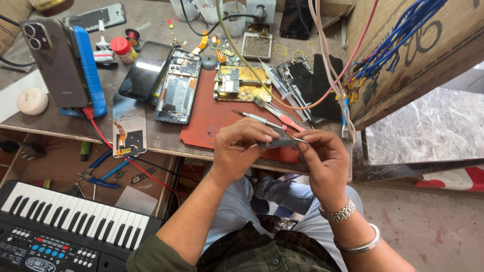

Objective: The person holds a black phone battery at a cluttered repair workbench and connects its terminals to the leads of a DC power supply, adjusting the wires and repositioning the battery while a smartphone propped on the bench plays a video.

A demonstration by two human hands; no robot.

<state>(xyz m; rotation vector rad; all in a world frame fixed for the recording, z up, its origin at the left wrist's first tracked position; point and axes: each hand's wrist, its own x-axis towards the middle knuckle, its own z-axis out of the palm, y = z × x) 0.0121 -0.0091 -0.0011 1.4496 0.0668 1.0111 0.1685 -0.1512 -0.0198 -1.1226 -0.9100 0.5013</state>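
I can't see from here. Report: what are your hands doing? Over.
Left hand and right hand both pinching a small grey part. Held above the red mat. Screwdrivers lie just behind.

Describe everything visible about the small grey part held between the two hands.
The small grey part is a thin, flat, dark grey strip, seemingly metal or plastic, held roughly level above the red mat at the bench edge. The left hand pinches its left end; the right hand pinches its right end, where a thin silvery tip shows. Finer detail is unclear.

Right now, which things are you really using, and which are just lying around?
In use: left hand, right hand, small grey part pinched between them.

Lying about: red mat, screwdriver, opened phone, toy keyboard, blue wires.
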